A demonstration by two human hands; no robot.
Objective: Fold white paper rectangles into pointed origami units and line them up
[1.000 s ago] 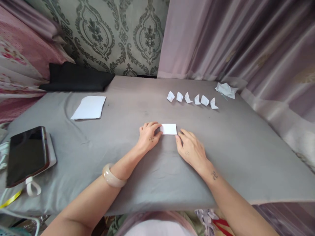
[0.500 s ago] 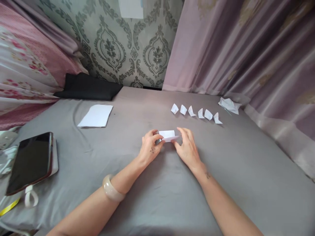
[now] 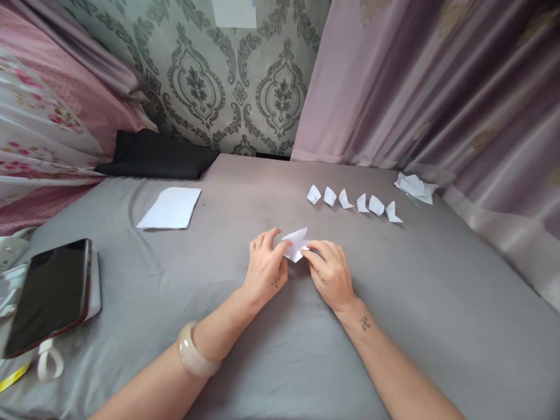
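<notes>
At the middle of the grey cloth-covered table (image 3: 280, 350), the bare right hand (image 3: 331, 274) pinches a small folded white paper (image 3: 296, 247) by its right side; the bare left hand (image 3: 265, 265) rests its thumb on the left side, grip otherwise unclear. Six folded white paper pieces (image 3: 375, 205) sit far right.

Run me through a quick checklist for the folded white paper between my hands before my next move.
1. Right hand on the paper: ok, its fingers pinch the right side of the small folded white paper.
2. Left hand gripping: cannot tell; the thumb meets the paper's left side.
3. Paper flat: not ok, part of it stands up.
4. Creases sharp: cannot tell, too small.
5. Row of six small folded white paper shapes clear of both hands: ok, it lies beyond the right hand.
6. Flat stack of white paper sheets clear of the left hand: ok.
</notes>
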